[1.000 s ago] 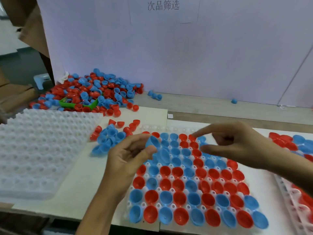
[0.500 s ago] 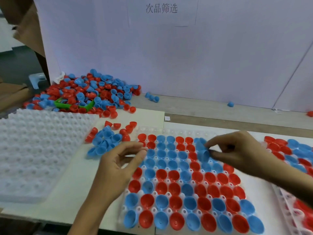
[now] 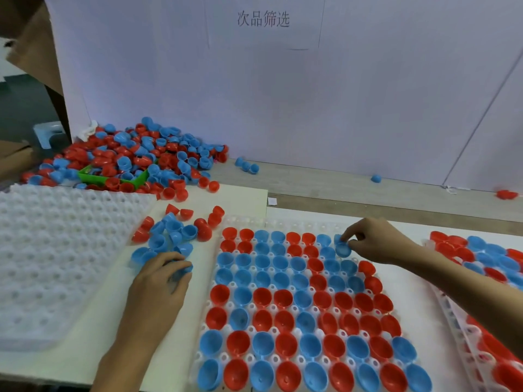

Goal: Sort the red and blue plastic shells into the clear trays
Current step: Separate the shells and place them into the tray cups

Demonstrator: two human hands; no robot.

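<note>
A clear tray (image 3: 246, 220) in front of me is nearly full of red and blue shells. My right hand (image 3: 376, 241) pinches a blue shell (image 3: 343, 249) at the tray's far right corner, where it touches the tray. My left hand (image 3: 161, 281) lies over blue shells (image 3: 186, 268) at the near edge of a small loose pile (image 3: 172, 233) left of the tray, fingers curled round one. A big heap of red and blue shells (image 3: 135, 157) lies at the back left.
A stack of empty clear trays (image 3: 56, 250) sits at the left. A second filled tray (image 3: 486, 261) lies at the right edge. A green bin (image 3: 113, 178) is buried in the heap. Stray shells (image 3: 375, 178) lie along the white back wall.
My right hand carried the blue shell to the tray's far right corner and lowered it there. My left hand moved left off the tray onto the loose pile.
</note>
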